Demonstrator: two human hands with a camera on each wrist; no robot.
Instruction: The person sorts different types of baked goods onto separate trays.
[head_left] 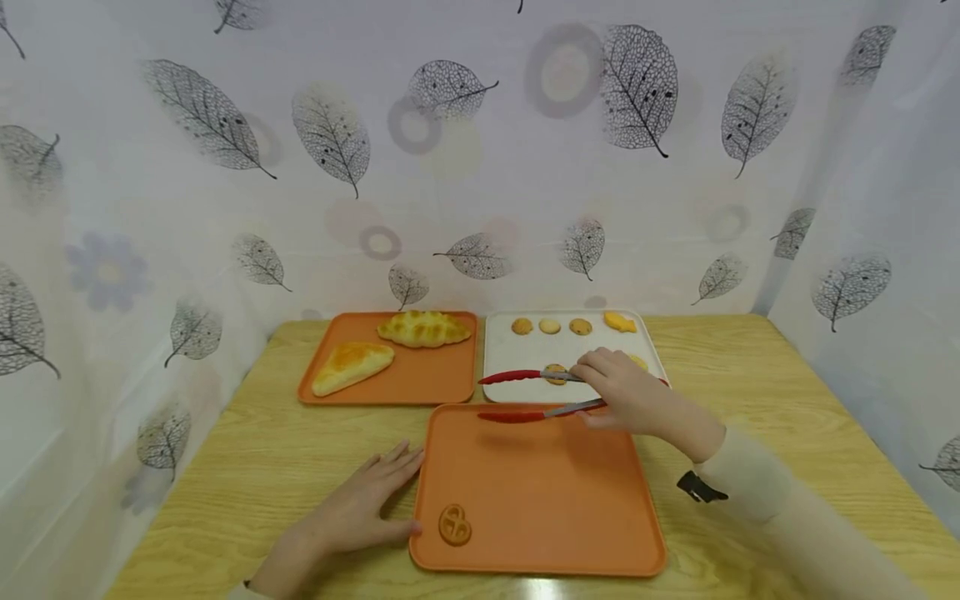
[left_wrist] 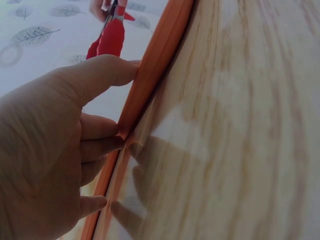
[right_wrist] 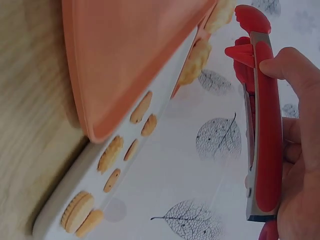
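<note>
My right hand (head_left: 630, 392) holds a pair of red-tipped tongs (head_left: 517, 417) above the far edge of the front orange tray (head_left: 547, 500). The tongs point left, their arms spread, with nothing between the tips. In the right wrist view, the thumb and fingers wrap the red handle (right_wrist: 269, 130). At the front tray's left rim rests my left hand (head_left: 363, 504), its fingertips touching the side with fingers extended. A small pretzel (head_left: 455, 525) lies in that tray's near left corner. Behind, a white tray (head_left: 517, 350) bears several small cookies (head_left: 581, 327), partly hidden by the right hand.
A second orange tray (head_left: 427, 379) at the back left carries a triangular pastry (head_left: 352, 368) and a braided loaf (head_left: 423, 329). On the white tray's far right lies a fish-shaped cracker (head_left: 618, 322). A leaf-patterned curtain (head_left: 480, 167) surrounds the wooden table (head_left: 300, 450).
</note>
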